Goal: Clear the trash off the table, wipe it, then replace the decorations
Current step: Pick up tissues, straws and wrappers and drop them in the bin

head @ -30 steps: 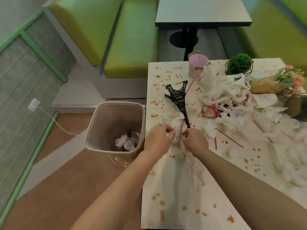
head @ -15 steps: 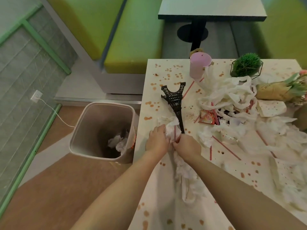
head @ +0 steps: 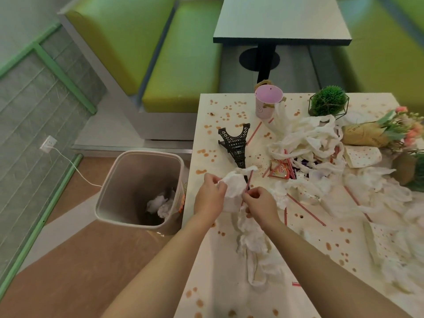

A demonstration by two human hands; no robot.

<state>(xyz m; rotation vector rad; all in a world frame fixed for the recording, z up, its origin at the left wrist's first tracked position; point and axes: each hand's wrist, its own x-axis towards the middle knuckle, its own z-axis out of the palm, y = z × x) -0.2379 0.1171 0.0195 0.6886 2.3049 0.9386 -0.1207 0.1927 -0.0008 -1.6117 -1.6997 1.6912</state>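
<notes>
Left hand [head: 210, 198] pinching crumpled white tissue wad [head: 234, 187] | right hand [head: 260, 204] pinching its trailing tail plus a red-striped straw [head: 248, 184] | above stained table [head: 206, 134] edge | grey bin [head: 140, 191] lies just left, left hand nearer

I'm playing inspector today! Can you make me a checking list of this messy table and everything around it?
Surface: table spotted all over with brown drips.
Job's things: crumpled tissue gripped by both hands; bin beside the table, tissues inside; Eiffel Tower model lying flat; pink cup upright; green plant ball; flower bouquet lying down.
Clutter: tissue heap, red-striped straws, snack wrapper.
Grippers: left hand and right hand pinch the tissue and a straw.
Cables: white cord from the wall socket.
Surroundings: green benches, second table.
</notes>
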